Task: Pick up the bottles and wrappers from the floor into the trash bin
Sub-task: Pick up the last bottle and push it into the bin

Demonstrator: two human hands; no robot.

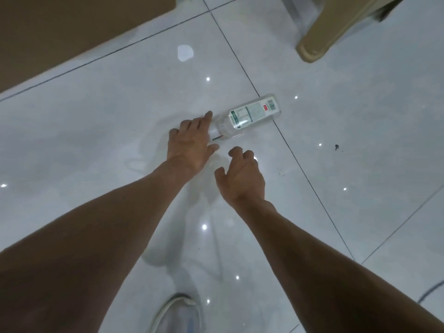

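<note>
Head view, looking down on a glossy white tiled floor [96,140]. Clear bottle [247,117] lies on its side near the floor's centre, across a dark grout line, base toward the upper right, neck toward the lower left; its white and green label faces up. Left hand [189,140] reaches over the neck end, fingers spread and thumb out, so that the cap end is hidden behind it; whether the fingers touch the bottle cannot be told. Right hand [240,174] hangs just beside the left, nearer the lower edge, apart from the bottle, fingers loosely curled and unclosed, holding nothing. Both bare forearms enter from the bottom edge. Brown panel [60,27] fills the upper left corner. Beige furniture leg [317,44] stands at the upper right. Pale shoe [177,313] shows at the bottom edge between the forearms. Small dark speck [336,147] lies right of the bottle, well apart.
</note>
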